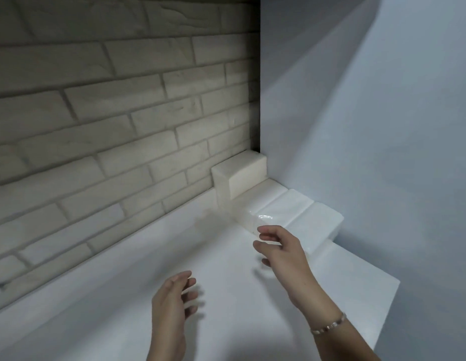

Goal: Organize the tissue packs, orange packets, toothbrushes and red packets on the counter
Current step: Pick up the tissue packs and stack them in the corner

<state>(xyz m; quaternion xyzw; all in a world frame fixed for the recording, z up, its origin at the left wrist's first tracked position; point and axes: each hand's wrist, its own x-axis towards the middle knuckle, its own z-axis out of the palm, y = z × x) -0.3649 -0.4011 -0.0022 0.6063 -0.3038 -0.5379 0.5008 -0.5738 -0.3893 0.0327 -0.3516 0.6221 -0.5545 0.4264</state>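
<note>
Head: tissue packs (299,214) beyond hands (278,246).

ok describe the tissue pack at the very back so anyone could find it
Find the corner where the brick wall meets the plain wall. The tissue pack sits right in it. Unlike the flat packs in front, it stands tall.

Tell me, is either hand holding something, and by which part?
Nothing is held. The left hand hovers open; the right hand is open at the near end of a tissue pack, not gripping it.
</note>
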